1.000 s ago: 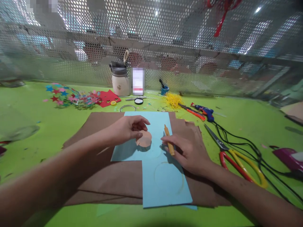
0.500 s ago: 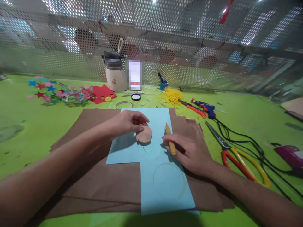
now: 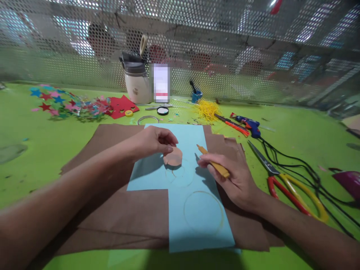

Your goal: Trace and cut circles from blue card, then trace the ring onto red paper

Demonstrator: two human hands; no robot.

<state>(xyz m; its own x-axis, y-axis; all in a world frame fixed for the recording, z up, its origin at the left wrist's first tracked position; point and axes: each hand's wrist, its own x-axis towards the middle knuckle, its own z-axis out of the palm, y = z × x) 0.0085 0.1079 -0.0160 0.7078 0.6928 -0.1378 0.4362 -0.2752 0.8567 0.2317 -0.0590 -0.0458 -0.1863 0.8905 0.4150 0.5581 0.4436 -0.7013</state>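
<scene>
Between the thumb and fingers of my left hand (image 3: 157,140) is the edge of a small round tan paper disc (image 3: 173,156), tilted just above the light blue paper (image 3: 185,135). My right hand (image 3: 232,176) grips a yellow-orange marker (image 3: 214,162), its tip pointing up and to the left, apart from the paper. Faint curved lines show on the blue sheet below the disc, and a larger drawn circle (image 3: 203,213) lies nearer to me. Brown paper sheets (image 3: 129,213) are stacked under the blue one.
To the right lie scissors (image 3: 298,193) with red and yellow handles and a blue glue gun (image 3: 251,127) with black cords. Yellow paper shreds (image 3: 208,110), a white jar (image 3: 137,88), a metal ring (image 3: 148,119) and colourful stars (image 3: 53,101) sit along the back, before a perforated metal panel (image 3: 174,45).
The marker has turned in my right hand, from nearly upright to a more slanted lie. My left hand still holds the disc, and the whole view has shifted slightly.
</scene>
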